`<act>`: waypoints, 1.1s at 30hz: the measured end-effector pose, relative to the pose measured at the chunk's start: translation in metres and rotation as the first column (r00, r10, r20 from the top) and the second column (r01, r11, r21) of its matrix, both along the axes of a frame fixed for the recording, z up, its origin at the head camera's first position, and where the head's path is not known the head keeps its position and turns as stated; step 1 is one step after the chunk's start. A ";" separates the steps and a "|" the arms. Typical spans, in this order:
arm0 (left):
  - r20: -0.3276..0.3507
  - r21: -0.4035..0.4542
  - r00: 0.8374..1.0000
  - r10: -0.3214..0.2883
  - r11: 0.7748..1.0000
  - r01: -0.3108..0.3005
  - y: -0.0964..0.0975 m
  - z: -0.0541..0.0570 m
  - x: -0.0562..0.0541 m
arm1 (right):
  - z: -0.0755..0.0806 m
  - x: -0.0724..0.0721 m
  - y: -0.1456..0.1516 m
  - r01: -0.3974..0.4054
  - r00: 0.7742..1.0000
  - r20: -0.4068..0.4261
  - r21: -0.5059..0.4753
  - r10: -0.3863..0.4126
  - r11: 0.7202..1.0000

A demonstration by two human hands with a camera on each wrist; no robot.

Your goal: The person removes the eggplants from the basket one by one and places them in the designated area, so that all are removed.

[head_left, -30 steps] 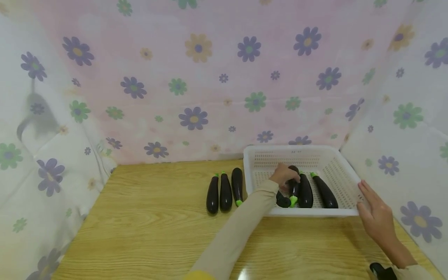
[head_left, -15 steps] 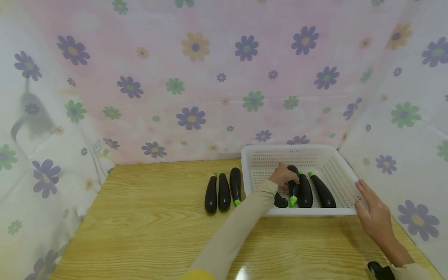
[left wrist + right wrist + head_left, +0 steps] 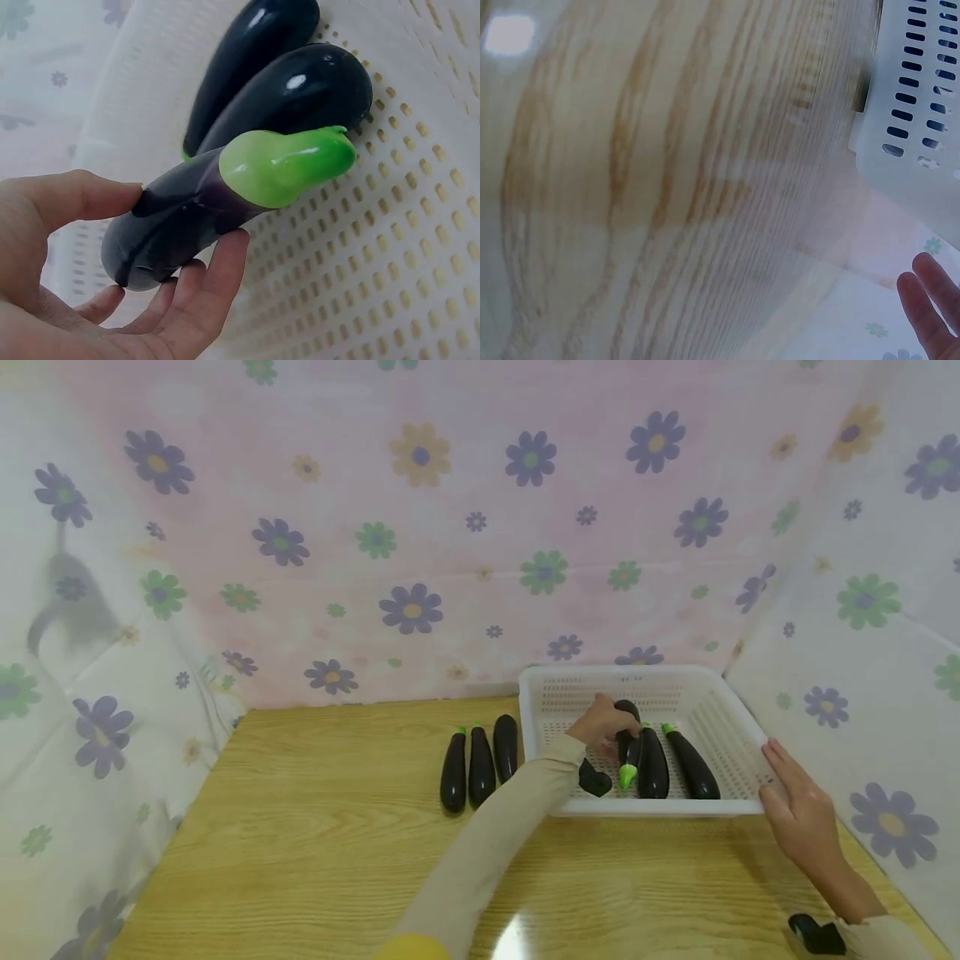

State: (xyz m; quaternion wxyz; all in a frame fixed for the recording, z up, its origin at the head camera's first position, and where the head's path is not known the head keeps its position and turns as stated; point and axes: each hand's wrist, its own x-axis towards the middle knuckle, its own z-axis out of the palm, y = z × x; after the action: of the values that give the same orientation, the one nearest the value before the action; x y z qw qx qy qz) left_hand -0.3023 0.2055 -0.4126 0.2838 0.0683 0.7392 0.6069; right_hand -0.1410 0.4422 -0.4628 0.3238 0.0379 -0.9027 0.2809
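My left hand (image 3: 602, 724) reaches into the white plastic basket (image 3: 660, 808) and grips a dark eggplant (image 3: 628, 748). Thumb and fingers wrap round its body in the left wrist view, and its bright green stem end (image 3: 289, 165) points away from the palm. Just right of it, a second eggplant (image 3: 653, 766) lies in the basket, and a third eggplant (image 3: 692, 764) lies farther right. My right hand (image 3: 806, 814) is at the basket's right front corner, its fingers straight along the rim; only some fingertips (image 3: 922, 292) show in the right wrist view.
Three more eggplants (image 3: 480, 767) lie side by side on the wooden table (image 3: 315, 827), left of the basket; my left sleeve (image 3: 487, 852) partly covers them. Flower-printed cloth (image 3: 450, 527) hangs behind and on both sides.
My left hand has risen slightly with the eggplant, its green stem end lifting off the basket's front part. The right hand stays at the basket's corner.
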 end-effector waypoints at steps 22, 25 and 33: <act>-0.080 0.162 0.988 -0.136 0.976 0.147 -0.042 0.061 0.014 | -0.005 -0.001 -0.002 0.012 1.000 -0.020 -0.036 -0.013 0.999; -0.083 0.154 0.988 -0.128 0.978 0.140 -0.050 0.069 0.016 | -0.004 -0.002 -0.001 0.016 1.000 -0.006 -0.034 -0.016 0.999; -0.080 0.150 0.989 -0.126 0.979 0.136 -0.073 0.077 0.021 | -0.001 -0.001 -0.001 0.017 0.999 0.035 -0.036 -0.016 0.999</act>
State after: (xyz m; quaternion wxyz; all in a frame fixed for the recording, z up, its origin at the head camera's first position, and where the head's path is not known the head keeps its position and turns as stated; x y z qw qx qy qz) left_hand -0.2813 0.1322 -0.3353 0.2910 0.1598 0.6932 0.6397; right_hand -0.1422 0.4414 -0.4638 0.3112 0.0198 -0.9032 0.2950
